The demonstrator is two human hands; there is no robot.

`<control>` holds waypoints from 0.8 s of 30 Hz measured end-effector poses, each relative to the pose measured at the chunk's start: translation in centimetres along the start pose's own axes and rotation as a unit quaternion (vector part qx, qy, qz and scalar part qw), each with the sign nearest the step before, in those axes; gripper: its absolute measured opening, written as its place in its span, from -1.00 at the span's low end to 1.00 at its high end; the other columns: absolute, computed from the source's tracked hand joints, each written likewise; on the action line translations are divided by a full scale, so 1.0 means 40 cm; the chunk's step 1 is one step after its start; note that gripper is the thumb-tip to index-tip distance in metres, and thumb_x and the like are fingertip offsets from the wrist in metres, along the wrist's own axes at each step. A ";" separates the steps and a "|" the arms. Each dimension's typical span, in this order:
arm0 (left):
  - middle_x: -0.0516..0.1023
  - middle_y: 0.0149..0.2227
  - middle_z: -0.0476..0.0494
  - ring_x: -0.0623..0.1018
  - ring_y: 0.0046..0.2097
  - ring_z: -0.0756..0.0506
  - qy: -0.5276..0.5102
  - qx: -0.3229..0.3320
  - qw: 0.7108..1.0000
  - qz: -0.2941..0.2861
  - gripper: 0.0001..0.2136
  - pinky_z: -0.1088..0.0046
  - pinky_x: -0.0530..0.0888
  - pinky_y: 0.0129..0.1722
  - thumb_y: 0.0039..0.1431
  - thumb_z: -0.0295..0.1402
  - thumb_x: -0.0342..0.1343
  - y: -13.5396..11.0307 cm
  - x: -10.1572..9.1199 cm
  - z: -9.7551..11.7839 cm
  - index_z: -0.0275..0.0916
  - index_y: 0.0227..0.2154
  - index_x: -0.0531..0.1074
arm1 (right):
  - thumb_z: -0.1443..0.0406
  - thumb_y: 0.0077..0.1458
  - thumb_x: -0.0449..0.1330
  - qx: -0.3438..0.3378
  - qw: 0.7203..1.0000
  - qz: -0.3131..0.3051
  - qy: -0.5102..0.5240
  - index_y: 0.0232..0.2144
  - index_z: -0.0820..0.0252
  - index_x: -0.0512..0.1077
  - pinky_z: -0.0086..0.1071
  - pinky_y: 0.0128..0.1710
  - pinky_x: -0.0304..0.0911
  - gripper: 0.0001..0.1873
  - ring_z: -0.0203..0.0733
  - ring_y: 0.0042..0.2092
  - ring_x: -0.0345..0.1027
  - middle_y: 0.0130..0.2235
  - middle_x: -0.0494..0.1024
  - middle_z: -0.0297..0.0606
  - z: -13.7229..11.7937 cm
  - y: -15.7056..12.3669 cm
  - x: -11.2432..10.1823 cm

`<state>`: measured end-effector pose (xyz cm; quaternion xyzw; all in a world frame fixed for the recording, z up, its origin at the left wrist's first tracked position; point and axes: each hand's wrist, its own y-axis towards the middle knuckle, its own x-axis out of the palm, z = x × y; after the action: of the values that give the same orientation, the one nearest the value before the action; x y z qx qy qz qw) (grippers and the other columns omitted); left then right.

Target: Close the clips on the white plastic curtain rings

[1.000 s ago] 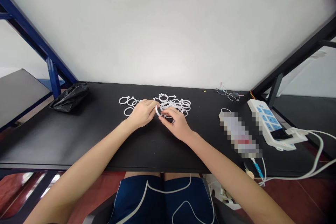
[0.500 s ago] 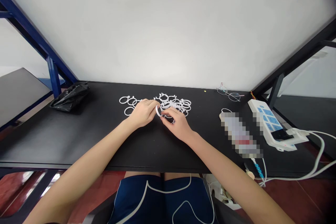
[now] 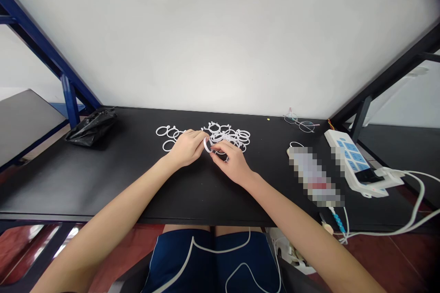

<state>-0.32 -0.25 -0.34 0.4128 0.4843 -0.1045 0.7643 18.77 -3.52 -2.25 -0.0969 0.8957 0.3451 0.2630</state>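
Between my two hands, just above the black desk, a white plastic ring (image 3: 206, 145) is held on edge; it looks like a curtain ring. My left hand (image 3: 187, 147) grips its left side with fingers closed, covering part of it. From the right, my right hand (image 3: 231, 158) pinches the same ring between thumb and fingers. Behind my right hand lies a heap of similar white rings (image 3: 243, 135) with small knobs or loops on them. Several more white rings (image 3: 162, 131) lie to the left of my left hand, some partly hidden behind it.
A crumpled black plastic bag (image 3: 92, 127) sits at the desk's left. To the right are eyeglasses (image 3: 306, 127), a blurred-out phone (image 3: 314, 176) on a cable, and a white power strip (image 3: 355, 160) with a charger plugged in. A pale wall (image 3: 220, 46) rises behind the black desk (image 3: 120, 178).
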 end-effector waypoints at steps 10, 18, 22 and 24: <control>0.53 -0.37 -0.14 0.43 -0.38 -0.09 0.001 0.007 1.000 0.004 -0.77 0.35 0.33 -0.26 0.35 -0.42 -0.20 0.001 -0.001 0.001 -0.27 -0.31 0.36 | 0.37 0.17 0.13 -0.001 1.000 0.002 -0.003 -0.26 0.14 0.41 -0.29 -0.21 0.39 -0.91 -0.19 -0.24 0.41 -0.25 0.49 -0.23 0.002 -0.001 0.001; 0.54 -0.36 -0.15 0.43 -0.38 -0.09 -0.011 -0.003 1.000 0.010 -0.76 0.34 0.35 -0.26 0.35 -0.39 -0.21 0.000 0.000 0.003 -0.27 -0.29 0.37 | 0.40 0.18 0.10 -0.005 1.000 0.011 0.000 -0.25 0.15 0.43 -0.28 -0.21 0.40 -0.87 -0.17 -0.22 0.43 -0.26 0.51 -0.22 0.004 0.000 0.001; 0.52 -0.35 -0.15 0.42 -0.38 -0.08 -0.044 -0.021 0.999 0.011 -0.76 0.34 0.34 -0.27 0.35 -0.38 -0.20 -0.002 0.001 0.003 -0.27 -0.29 0.37 | 0.39 0.18 0.11 -0.001 0.999 0.037 -0.006 -0.26 0.14 0.43 -0.28 -0.22 0.42 -0.88 -0.18 -0.25 0.44 -0.28 0.52 -0.24 0.006 0.000 0.001; 0.50 -0.36 -0.13 0.43 -0.37 -0.07 -0.094 -0.041 0.995 0.014 -0.77 0.38 0.35 -0.28 0.35 -0.37 -0.20 -0.002 0.002 0.003 -0.27 -0.30 0.36 | 0.37 0.18 0.12 0.004 0.999 0.054 -0.004 -0.27 0.13 0.43 -0.30 -0.22 0.43 -0.90 -0.20 -0.27 0.45 -0.28 0.52 -0.25 0.007 -0.001 0.003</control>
<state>-0.25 -0.37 -0.44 0.3759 0.4082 -0.1123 0.8243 18.80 -3.36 -2.52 -0.0456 0.9002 0.3553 0.2476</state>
